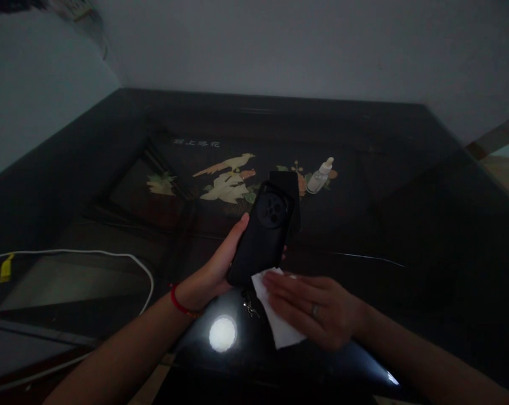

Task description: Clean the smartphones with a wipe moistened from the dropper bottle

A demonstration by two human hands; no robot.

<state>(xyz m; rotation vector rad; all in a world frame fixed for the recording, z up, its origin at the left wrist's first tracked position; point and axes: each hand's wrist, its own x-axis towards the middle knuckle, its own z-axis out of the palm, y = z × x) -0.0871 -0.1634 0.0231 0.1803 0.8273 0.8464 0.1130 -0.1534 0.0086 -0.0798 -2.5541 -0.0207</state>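
My left hand grips a black phone from below and the left, back side up, with its round camera bump pointing away from me. My right hand, a ring on one finger, lies with fingers together on a white cloth and presses it against the phone's lower right corner. A red band circles my left wrist. A second flat black object lies on the table just beyond the phone, partly hidden by it.
The dark glossy table has a painted bird and flower inlay. A small white dropper bottle lies beyond the phone. A white cable with a yellow tag curves at the left. A bright light reflection shows near me.
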